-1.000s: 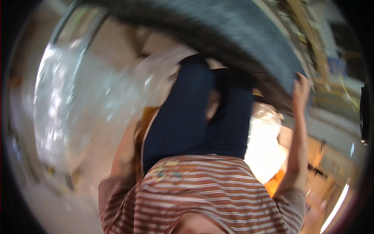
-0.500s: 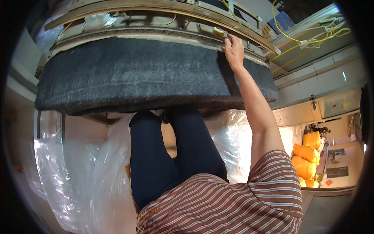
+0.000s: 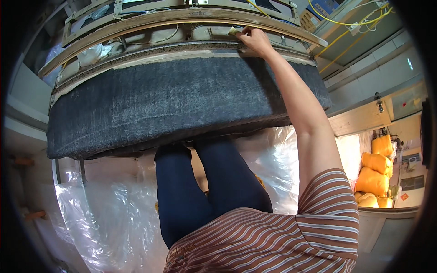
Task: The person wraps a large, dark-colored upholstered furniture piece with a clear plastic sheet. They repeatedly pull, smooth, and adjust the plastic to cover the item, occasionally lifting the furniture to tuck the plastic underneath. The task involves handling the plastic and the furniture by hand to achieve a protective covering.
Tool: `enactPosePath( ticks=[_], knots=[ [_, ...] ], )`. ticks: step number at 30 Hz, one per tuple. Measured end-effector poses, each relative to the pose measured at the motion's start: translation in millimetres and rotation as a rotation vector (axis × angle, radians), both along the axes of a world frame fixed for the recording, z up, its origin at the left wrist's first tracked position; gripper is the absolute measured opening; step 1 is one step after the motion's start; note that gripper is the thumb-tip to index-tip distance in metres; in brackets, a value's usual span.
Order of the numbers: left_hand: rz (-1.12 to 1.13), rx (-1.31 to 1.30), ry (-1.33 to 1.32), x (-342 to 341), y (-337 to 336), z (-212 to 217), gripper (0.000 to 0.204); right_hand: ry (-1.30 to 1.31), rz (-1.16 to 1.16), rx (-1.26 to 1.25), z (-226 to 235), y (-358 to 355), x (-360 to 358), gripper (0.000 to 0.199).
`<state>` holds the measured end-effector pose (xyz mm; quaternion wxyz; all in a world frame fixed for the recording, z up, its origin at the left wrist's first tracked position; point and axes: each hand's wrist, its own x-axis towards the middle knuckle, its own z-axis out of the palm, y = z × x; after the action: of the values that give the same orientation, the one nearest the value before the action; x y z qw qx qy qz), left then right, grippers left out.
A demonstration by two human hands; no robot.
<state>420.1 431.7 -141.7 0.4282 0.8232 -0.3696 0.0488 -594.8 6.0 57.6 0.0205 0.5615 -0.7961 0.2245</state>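
Note:
My right hand (image 3: 257, 41) reaches to the far side of a wide, dark grey fuzzy cloth (image 3: 173, 98). Its thumb and fingers are closed on a small pale-yellow piece (image 3: 233, 31), whose exact kind I cannot make out. The hand is over a narrow speckled strip (image 3: 150, 51) that runs along the cloth's far edge. The cloth is draped over a long curved edge in front of my knees. My left hand is out of the picture.
Beyond the strip runs a long wooden bar (image 3: 150, 22). Yellow cables (image 3: 339, 23) hang at the upper right. Clear plastic sheeting (image 3: 114, 218) hangs beside my legs, and orange bundles (image 3: 373, 175) are stacked at the right.
My right hand has moved left along the far edge, and the pale-yellow piece has gone with it. The whole view has shifted slightly, so the cloth appears lower.

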Motion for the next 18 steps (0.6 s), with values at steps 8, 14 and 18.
enactPosePath(
  ticks=[8,14,18],
  knots=[
    [-0.661,-0.214,-0.144,-341.4,-341.8,164.3,0.047,0.097,0.035,-0.017,2.1,0.9,-0.8,0.035],
    [-0.862,-0.176,-0.191,-398.6,-443.8,173.5,0.044,0.130,0.187,-0.318,-4.0,45.7,43.6,0.021],
    [-0.709,-0.077,-0.207,-386.8,-472.3,148.8,0.039,0.243,0.307,-0.389,-1.1,40.9,46.9,0.015]
  ],
)
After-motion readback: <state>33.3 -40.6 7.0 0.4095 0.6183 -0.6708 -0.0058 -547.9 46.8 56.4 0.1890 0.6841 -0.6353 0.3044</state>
